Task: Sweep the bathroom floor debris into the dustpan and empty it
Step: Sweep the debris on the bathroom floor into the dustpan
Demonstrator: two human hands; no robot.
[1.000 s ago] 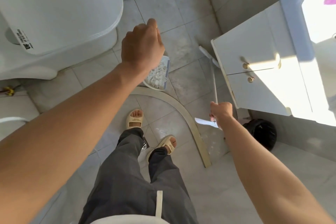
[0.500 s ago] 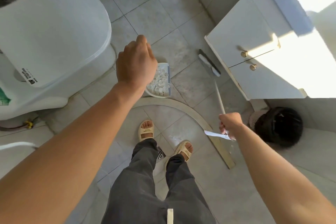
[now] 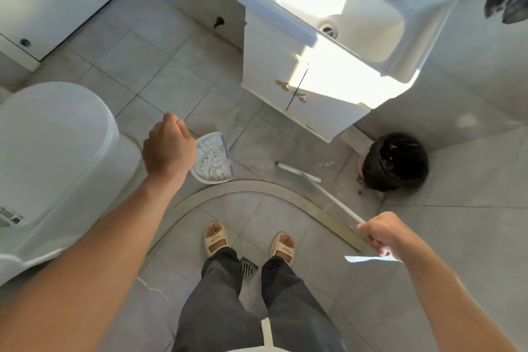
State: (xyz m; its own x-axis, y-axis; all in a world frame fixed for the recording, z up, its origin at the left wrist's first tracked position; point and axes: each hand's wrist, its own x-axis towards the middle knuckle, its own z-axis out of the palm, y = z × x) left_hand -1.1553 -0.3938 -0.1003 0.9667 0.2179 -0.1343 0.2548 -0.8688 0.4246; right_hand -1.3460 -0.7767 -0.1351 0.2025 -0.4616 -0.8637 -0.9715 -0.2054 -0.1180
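Note:
A white dustpan [image 3: 213, 157] full of white debris hangs above the tiled floor beside the toilet. My left hand [image 3: 168, 146] grips its handle, which the hand hides. My right hand [image 3: 384, 233] grips the top of a thin white broom handle [image 3: 340, 206]. The broom head [image 3: 297, 171] rests on the floor in front of the sink cabinet. A few crumbs of debris [image 3: 328, 164] lie on the tiles near the bin.
A bin lined with a black bag [image 3: 395, 161] stands right of the white sink cabinet [image 3: 274, 66]. The toilet [image 3: 54, 157] fills the left. A curved shower threshold [image 3: 251, 187] crosses the floor before my sandalled feet [image 3: 217, 238]. A floor drain [image 3: 248, 268] lies between them.
The view has tilted up and back, bringing the sink basin and whole bin into sight. The broom head has slid right, toward the bin. The dustpan stays in my left hand.

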